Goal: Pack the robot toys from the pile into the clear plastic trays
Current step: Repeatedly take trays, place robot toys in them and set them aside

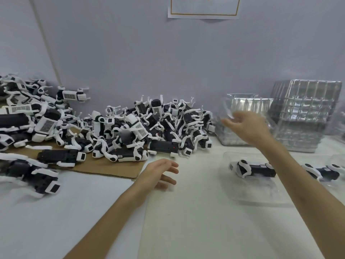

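Two near trays hold toys. Our right hand, grip unclear, is at the far-right tray stack; our left hand is spread. We should lift only one tray.

White table carries a cardboard sheet, piled robot toys and clear trays.

Near counter: the white counter lies open from its front edge up to the pile.
Left and centre: a pile of robot toys sprawls over a cardboard sheet back to the wall, legs sticking up, with no lane through it.
Middle strip: bare counter runs between the pile's right end and the loaded tray.
Right rear: stacks of clear trays stand close together, walling off that corner.
Right front: the loaded tray and a second tray lie low and are open from above.
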